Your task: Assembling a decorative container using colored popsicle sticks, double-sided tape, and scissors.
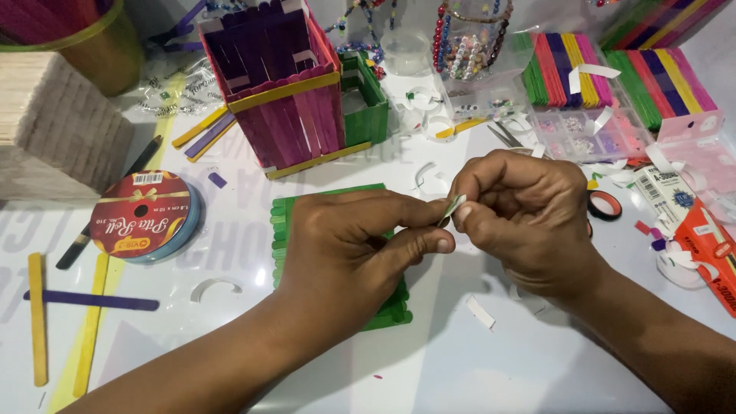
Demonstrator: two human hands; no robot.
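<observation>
A small white-green strip [452, 207], thin and slightly curled, is pinched between the fingertips of the left hand [353, 253] and right hand [521, 215], just above a green stick panel [287, 222] on the white table [460, 368]. The step appears to be peeling a backing; the next move calls for a fine fingertip pull. A purple stick box [284, 92] stands farther off, a ribbon spool [146, 218] to the left.

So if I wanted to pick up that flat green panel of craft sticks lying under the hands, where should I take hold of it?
Probably by the left edge of the flat green craft-stick panel, coming from the left. It lies flat on the white table, and that edge is bare, while the left hand covers its middle and right. Pinch across several sticks, thumb on top.
</observation>
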